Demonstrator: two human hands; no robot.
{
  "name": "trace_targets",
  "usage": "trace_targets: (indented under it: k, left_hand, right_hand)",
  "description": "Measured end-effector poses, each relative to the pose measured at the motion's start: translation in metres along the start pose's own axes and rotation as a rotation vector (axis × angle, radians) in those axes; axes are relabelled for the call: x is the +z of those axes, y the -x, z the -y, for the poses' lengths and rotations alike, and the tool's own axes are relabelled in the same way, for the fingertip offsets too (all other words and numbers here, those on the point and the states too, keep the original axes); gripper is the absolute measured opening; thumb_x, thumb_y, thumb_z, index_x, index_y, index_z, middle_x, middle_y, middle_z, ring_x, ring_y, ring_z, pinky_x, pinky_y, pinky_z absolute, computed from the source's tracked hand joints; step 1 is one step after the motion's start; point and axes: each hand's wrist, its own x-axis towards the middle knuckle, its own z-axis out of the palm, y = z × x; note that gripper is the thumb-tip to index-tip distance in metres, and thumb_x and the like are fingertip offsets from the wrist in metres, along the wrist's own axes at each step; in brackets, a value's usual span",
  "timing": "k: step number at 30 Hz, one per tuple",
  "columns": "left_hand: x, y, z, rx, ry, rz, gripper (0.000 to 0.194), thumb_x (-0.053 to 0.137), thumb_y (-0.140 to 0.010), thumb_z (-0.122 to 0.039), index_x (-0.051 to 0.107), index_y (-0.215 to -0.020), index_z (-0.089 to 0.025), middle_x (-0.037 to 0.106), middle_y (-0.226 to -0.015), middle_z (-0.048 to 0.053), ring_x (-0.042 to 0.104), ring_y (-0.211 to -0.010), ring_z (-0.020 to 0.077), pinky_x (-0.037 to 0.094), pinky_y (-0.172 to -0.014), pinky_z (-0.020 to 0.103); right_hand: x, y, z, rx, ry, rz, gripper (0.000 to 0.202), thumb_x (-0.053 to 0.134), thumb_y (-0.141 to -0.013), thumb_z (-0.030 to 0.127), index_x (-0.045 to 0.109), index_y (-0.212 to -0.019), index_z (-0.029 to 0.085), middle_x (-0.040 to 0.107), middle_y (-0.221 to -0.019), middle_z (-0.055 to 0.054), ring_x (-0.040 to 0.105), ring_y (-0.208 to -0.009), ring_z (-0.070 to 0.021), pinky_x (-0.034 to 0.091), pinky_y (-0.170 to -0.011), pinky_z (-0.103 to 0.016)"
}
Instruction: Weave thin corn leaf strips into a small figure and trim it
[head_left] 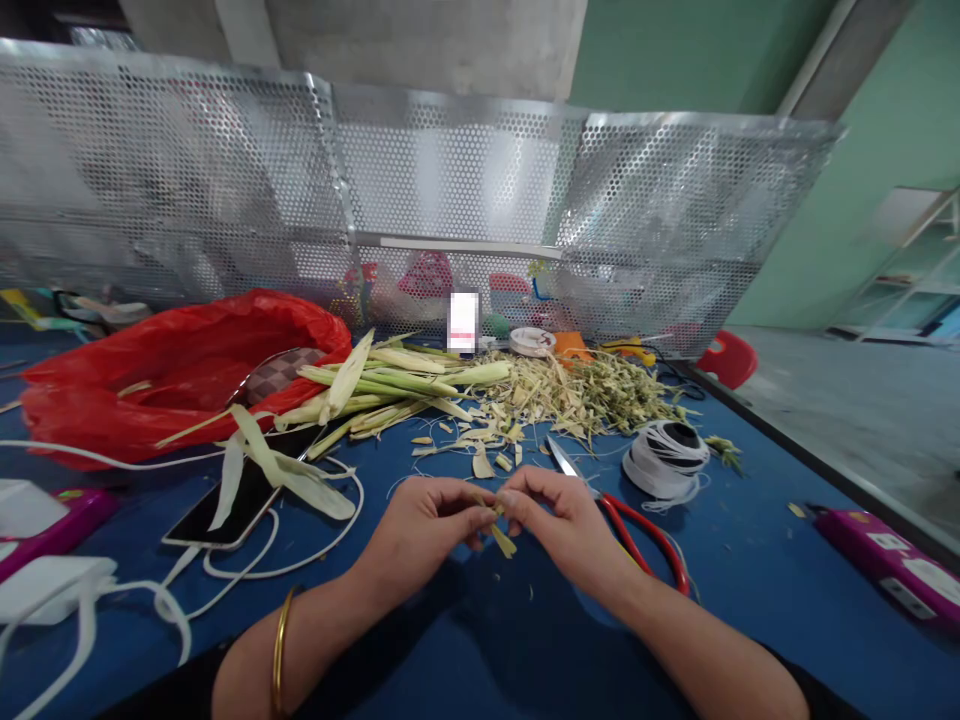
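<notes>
Both hands meet over the near middle of the blue table. Thumb and fingers of my left hand (427, 528) pinch a small pale yellow-green piece of husk (504, 542), whose flared end points down. My right hand (566, 525) is closed on the same piece from the other side, fingertips touching the left ones. Scissors (667, 555) with red handles lie beside and partly behind my right wrist, blades pointing away. Past the fingertips are small husk scraps (482, 462). Long husk leaves (397, 382) lie farther back, left of a heap of dried trimmings (555, 390).
A red plastic bag (187, 350) lies at the left, near a phone (225, 505) with white cables (360, 500). A white string spool (664, 462) stands right of the scissors. Purple power strips (885, 560) sit at both sides. A perforated metal screen (450, 180) closes the back.
</notes>
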Motion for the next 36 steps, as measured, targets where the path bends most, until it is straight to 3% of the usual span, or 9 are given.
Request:
trace_targets:
  k: [4, 7, 12, 17, 21, 24, 28, 32, 36]
  left_hand:
    - [-0.003, 0.003, 0.0, 0.112, -0.344, -0.046, 0.024, 0.063, -0.078, -0.03, 0.076, -0.096, -0.021, 0.076, -0.091, 0.002, 0.069, -0.083, 0.0187, 0.05, -0.078, 0.027]
    - [-0.005, 0.005, -0.001, 0.162, -0.561, 0.018, 0.031, 0.065, -0.076, -0.029, 0.073, -0.106, -0.024, 0.074, -0.105, 0.003, 0.067, -0.098, 0.0225, 0.048, -0.09, 0.032]
    - [-0.008, 0.002, -0.002, 0.178, -0.611, 0.024, 0.033, 0.068, -0.074, -0.03, 0.072, -0.107, -0.027, 0.069, -0.117, 0.001, 0.062, -0.111, 0.0207, 0.043, -0.1, 0.031]
    - [-0.017, 0.003, -0.002, 0.143, -0.665, -0.081, 0.036, 0.065, -0.077, -0.038, 0.07, -0.11, -0.026, 0.068, -0.12, 0.002, 0.06, -0.115, 0.0219, 0.043, -0.103, 0.035]
    - [-0.036, 0.016, 0.004, 0.166, -0.762, -0.186, 0.043, 0.061, -0.079, -0.046, 0.066, -0.118, -0.03, 0.065, -0.125, 0.001, 0.058, -0.117, 0.0229, 0.044, -0.103, 0.038]
    - [-0.054, 0.031, 0.016, 0.201, -0.829, -0.246, 0.04, 0.059, -0.079, -0.051, 0.068, -0.114, -0.034, 0.069, -0.118, -0.001, 0.064, -0.109, 0.0231, 0.049, -0.097, 0.037]
    - [-0.071, 0.051, 0.035, 0.213, -0.806, -0.312, 0.027, 0.059, -0.079, -0.053, 0.076, -0.092, -0.036, 0.077, -0.092, -0.004, 0.073, -0.084, 0.0186, 0.056, -0.078, 0.024]
    - [-0.075, 0.062, 0.038, 0.253, -0.748, -0.41, 0.023, 0.06, -0.08, -0.049, 0.076, -0.087, -0.034, 0.077, -0.085, -0.004, 0.073, -0.076, 0.0157, 0.056, -0.072, 0.017]
    - [-0.071, 0.061, 0.028, 0.347, -0.752, -0.336, 0.014, 0.063, -0.08, -0.039, 0.075, -0.081, -0.032, 0.077, -0.079, -0.006, 0.072, -0.068, 0.0118, 0.054, -0.068, 0.012]
  right_hand:
    - [-0.013, -0.003, 0.003, -0.049, -0.039, -0.132, 0.04, 0.048, -0.09, 0.046, 0.062, -0.067, 0.016, 0.058, -0.061, -0.001, 0.054, -0.059, -0.0127, 0.042, -0.06, -0.024]
    - [-0.023, -0.009, 0.003, -0.049, -0.058, -0.22, 0.039, 0.051, -0.088, 0.047, 0.062, -0.067, 0.016, 0.058, -0.062, -0.001, 0.054, -0.056, -0.0121, 0.042, -0.058, -0.024]
    - [-0.022, -0.012, -0.004, -0.016, 0.099, -0.154, 0.036, 0.05, -0.089, 0.042, 0.061, -0.066, 0.017, 0.058, -0.059, 0.0, 0.054, -0.056, -0.0129, 0.041, -0.059, -0.024]
    - [-0.013, -0.007, -0.007, -0.075, 0.378, -0.084, 0.029, 0.052, -0.089, 0.032, 0.056, -0.064, 0.018, 0.057, -0.062, 0.001, 0.053, -0.061, -0.013, 0.036, -0.059, -0.024]
    - [-0.014, -0.002, -0.009, -0.14, 0.519, -0.039, 0.025, 0.053, -0.09, 0.028, 0.055, -0.066, 0.019, 0.058, -0.067, 0.001, 0.052, -0.064, -0.0128, 0.034, -0.059, -0.023]
    - [-0.015, 0.001, -0.011, -0.157, 0.603, -0.011, 0.024, 0.052, -0.091, 0.029, 0.055, -0.069, 0.02, 0.059, -0.07, 0.001, 0.052, -0.065, -0.0132, 0.033, -0.06, -0.024]
    - [-0.016, 0.003, -0.011, -0.151, 0.69, 0.022, 0.023, 0.05, -0.093, 0.03, 0.056, -0.073, 0.021, 0.06, -0.072, 0.001, 0.055, -0.068, -0.0142, 0.034, -0.063, -0.025]
    - [-0.016, 0.002, -0.012, -0.126, 0.761, 0.047, 0.024, 0.049, -0.094, 0.03, 0.057, -0.074, 0.021, 0.061, -0.073, 0.0, 0.058, -0.069, -0.0153, 0.036, -0.064, -0.027]
    - [-0.017, -0.001, -0.018, -0.119, 0.845, 0.102, 0.026, 0.046, -0.095, 0.029, 0.058, -0.073, 0.021, 0.061, -0.071, 0.0, 0.06, -0.067, -0.0164, 0.038, -0.063, -0.028]
